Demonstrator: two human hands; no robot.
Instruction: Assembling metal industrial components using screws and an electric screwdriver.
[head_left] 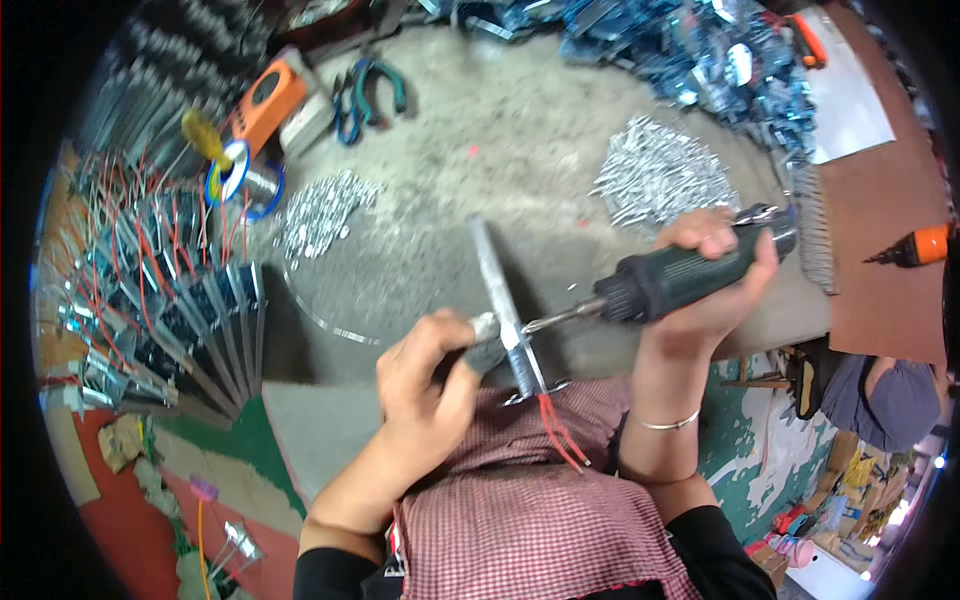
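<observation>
My left hand (425, 385) pinches a slim metal bar assembly (497, 285) between thumb and forefinger, whose tips look wrapped in a pale covering. Two red wires (560, 432) hang from the bar's near end, over the checked apron. In my right hand (715, 255) is a dark electric screwdriver (675, 285), fingers wrapped round its body. Its bit points left and meets the bar's side close to my left fingertips; whether a screw sits at the tip is too small to tell.
Silvery screws or rivets (665, 175) lie piled at right, small metal pieces (325, 215) at left. A solder spool (243, 180), pliers (370, 98) and an orange device (268, 103) stand far left. Wired bars (190, 310) are stacked left; blue-wrapped parts (690, 60) heap at the back.
</observation>
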